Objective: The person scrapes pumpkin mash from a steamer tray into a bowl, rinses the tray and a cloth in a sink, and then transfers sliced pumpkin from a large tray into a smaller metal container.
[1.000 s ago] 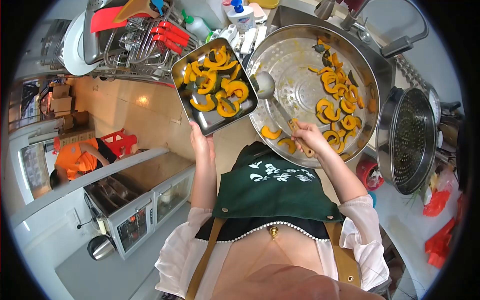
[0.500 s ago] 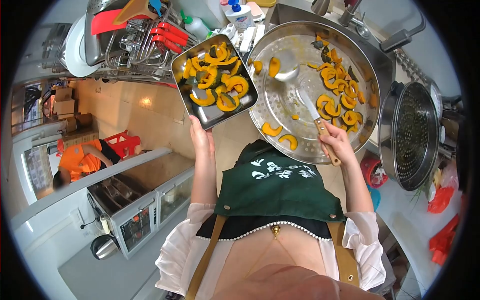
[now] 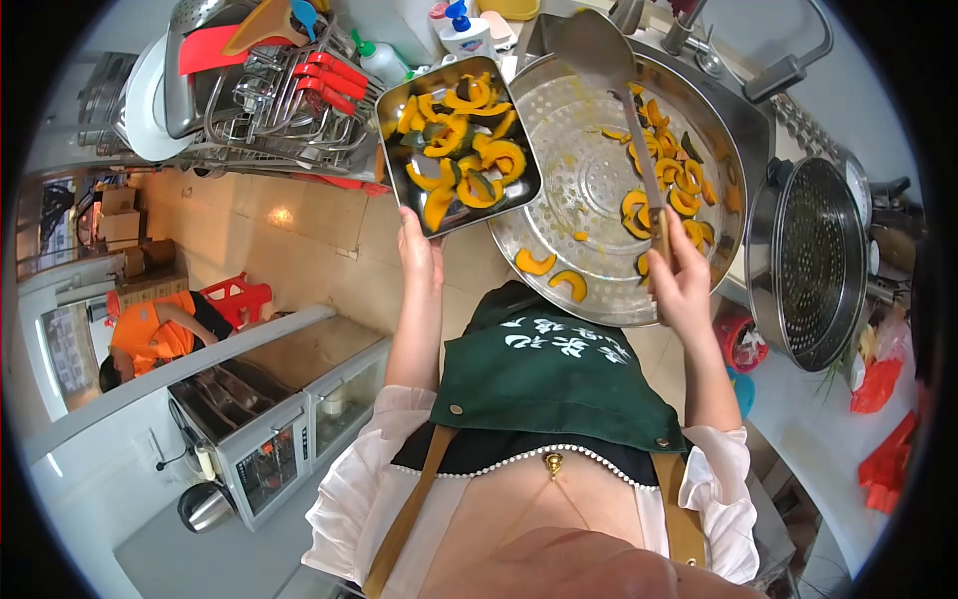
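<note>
My left hand (image 3: 421,255) holds a rectangular metal tray (image 3: 389,150) by its near edge. Pumpkin slices (image 3: 449,135) with dark green rind are heaped in it, and the tray overlaps the left rim of a large round perforated steamer pan (image 3: 544,200). Closed around the wooden handle of a metal wok spatula (image 3: 644,140) is my right hand (image 3: 684,285), above the pan's right side. The spatula's broad head is raised over the pan's far rim. More pumpkin slices (image 3: 689,175) lie along the pan's right side, with two near its front edge.
A sink (image 3: 753,130) with a faucet (image 3: 788,75) lies behind the pan. Another perforated steamer pan (image 3: 813,260) leans at the right. A dish rack (image 3: 289,110) with red-handled utensils stands at the left. Beyond the ledge is a person in an orange shirt (image 3: 155,329).
The spatula's head has lifted from inside the pan to over its far rim. The tray has shifted right, over the pan's edge. Slices that lay at the pan's upper left are no longer visible there.
</note>
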Available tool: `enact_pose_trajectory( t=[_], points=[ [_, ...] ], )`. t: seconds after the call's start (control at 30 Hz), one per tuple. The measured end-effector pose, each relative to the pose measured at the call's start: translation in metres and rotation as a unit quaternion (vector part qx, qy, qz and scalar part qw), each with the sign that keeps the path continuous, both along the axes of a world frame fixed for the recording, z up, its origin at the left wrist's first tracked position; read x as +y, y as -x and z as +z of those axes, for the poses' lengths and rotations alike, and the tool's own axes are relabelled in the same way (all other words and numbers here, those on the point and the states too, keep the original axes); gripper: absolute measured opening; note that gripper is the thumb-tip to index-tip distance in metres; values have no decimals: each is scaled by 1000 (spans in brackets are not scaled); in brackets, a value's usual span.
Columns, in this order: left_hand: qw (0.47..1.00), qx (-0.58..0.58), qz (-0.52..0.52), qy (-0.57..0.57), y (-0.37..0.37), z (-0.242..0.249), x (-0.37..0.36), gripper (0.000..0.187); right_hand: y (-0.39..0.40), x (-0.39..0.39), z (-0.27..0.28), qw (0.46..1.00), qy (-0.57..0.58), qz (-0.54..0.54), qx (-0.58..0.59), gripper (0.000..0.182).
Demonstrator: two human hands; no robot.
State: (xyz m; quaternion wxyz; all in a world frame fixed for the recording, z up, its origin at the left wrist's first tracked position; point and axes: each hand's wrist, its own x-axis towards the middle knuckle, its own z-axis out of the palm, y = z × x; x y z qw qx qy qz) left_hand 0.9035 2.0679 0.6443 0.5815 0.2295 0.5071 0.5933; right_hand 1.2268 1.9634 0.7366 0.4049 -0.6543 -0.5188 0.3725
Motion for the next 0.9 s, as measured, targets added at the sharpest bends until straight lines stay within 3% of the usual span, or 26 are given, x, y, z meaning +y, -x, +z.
enact_pose_trajectory(
  t=[0.03, 0.17, 0.3, 0.37, 0.47, 0.57, 0.63, 0.7, 0.9],
  points=[
    [1000, -6, 5, -9, 1, 3, -1, 50, -4, 4, 7, 993, 79, -19, 84, 56],
    [999, 0, 30, -11, 23, 7, -5, 52, -1, 30, -52, 975, 201, 8, 96, 56],
    [998, 15, 57, -1, 33, 23, -11, 56, 35, 54, -78, 968, 218, 32, 117, 57],
    [998, 16, 59, -10, 34, 25, -13, 56, 49, 52, -121, 973, 160, 29, 163, 55],
    [998, 17, 60, -12, 36, 25, -15, 56, 61, 36, -100, 930, 236, 65, 273, 43],
    [998, 16, 57, -5, 34, 27, -19, 56, 57, 26, -91, 845, 311, 25, 434, 47],
    [998, 13, 57, -7, 32, 27, -17, 56, 40, 17, -98, 824, 303, 27, 479, 47],
    [998, 25, 56, -4, 30, 26, -16, 56, 23, 8, -86, 822, 292, 27, 489, 48],
    [999, 44, 19, 5, 19, 11, -5, 55, -8, -12, -9, 952, 98, -14, 290, 54]
  ],
)
